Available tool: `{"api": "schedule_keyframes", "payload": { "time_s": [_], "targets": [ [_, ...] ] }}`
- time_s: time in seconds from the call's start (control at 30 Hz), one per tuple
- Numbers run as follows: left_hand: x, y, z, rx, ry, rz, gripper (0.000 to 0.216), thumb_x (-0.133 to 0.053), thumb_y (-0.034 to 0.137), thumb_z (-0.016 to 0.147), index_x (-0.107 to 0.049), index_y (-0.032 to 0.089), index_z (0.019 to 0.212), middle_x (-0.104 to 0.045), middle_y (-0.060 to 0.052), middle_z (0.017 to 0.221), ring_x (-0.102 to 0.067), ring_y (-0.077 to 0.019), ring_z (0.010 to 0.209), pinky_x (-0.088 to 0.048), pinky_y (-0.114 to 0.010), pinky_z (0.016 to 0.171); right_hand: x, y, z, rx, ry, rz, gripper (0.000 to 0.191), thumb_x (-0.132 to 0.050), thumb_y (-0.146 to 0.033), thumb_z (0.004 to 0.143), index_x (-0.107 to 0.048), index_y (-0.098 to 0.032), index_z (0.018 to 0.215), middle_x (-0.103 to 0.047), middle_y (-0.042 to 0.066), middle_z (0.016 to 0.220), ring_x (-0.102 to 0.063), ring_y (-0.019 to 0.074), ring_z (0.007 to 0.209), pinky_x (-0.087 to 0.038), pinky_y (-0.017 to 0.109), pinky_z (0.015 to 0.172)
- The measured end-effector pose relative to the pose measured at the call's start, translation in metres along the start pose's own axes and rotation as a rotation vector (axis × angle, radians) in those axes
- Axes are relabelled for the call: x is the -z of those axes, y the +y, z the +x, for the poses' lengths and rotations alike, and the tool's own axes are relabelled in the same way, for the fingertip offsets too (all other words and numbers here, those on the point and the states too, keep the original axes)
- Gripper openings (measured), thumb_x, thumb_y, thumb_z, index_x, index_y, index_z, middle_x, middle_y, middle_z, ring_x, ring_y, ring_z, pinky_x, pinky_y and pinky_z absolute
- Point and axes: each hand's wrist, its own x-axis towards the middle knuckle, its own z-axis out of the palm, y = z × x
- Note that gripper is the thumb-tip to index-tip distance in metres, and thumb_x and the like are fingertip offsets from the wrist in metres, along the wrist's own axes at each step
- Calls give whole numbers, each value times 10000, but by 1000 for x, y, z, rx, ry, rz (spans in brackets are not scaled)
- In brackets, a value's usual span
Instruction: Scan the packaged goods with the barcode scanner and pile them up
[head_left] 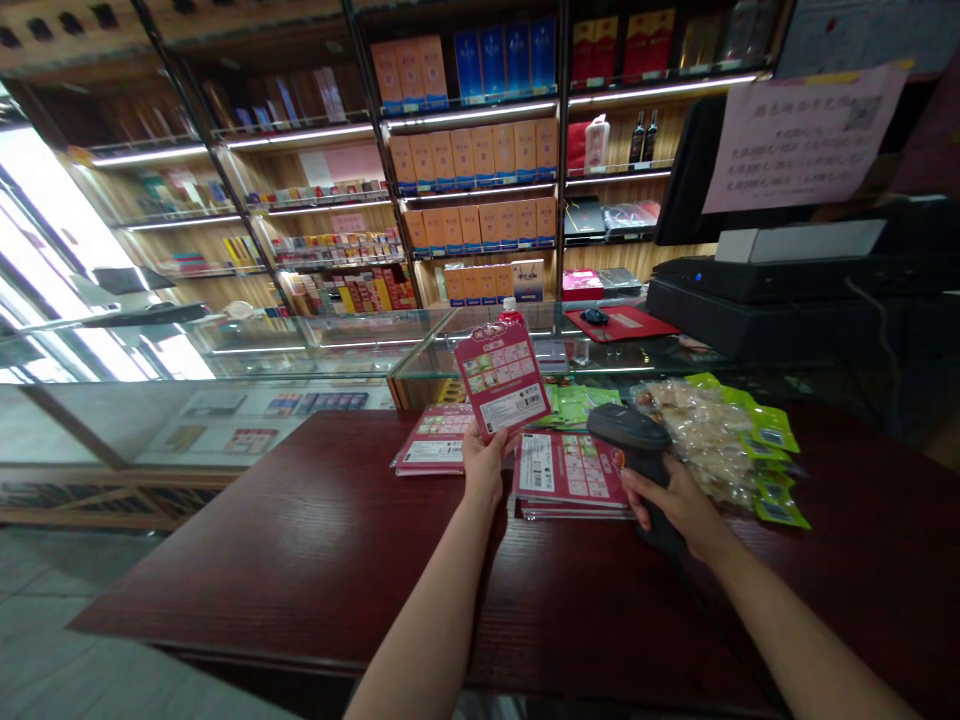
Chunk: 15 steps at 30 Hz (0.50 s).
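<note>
My left hand (484, 465) is closed on the lower edge of a flat pink packet (501, 378) and holds it upright above the dark red counter (300, 540), its printed back with a barcode facing me. My right hand (671, 500) grips the handle of a black barcode scanner (628, 428), whose head points left toward the packet. Below and between the hands lies a stack of similar pink packets (570, 470). Another pink packet (435, 445) lies to the left of my left hand.
Green-edged clear snack bags (720, 430) lie right of the scanner, green packets (577, 402) behind. A glass display case (300, 350) runs along the counter's far side. A black register and printer (787, 290) stand at right. Shelves of orange boxes (480, 190) fill the back wall.
</note>
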Motion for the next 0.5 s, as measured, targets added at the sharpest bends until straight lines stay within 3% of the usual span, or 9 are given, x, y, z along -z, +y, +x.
{"api": "schedule_keyframes", "payload": {
  "time_s": [0.37, 0.5],
  "targets": [
    [-1, 1, 0, -8, 31, 56, 447, -778, 284, 645, -511, 191, 992, -681, -40, 997, -694, -160, 826, -571, -348, 799, 0, -1, 1, 42, 4, -5, 384, -770, -472, 700, -572, -197, 881, -564, -47, 509, -463, 94, 341, -386, 215, 345],
    [-1, 3, 1, -36, 62, 89, 443, -800, 307, 610, -559, 172, 956, -685, -32, 912, -685, -153, 774, -575, -330, 752, 2, 1, 3, 50, 18, 5, 385, -772, -462, 703, -582, -195, 905, -574, -46, 551, -471, 88, 349, -382, 212, 346]
  ]
}}
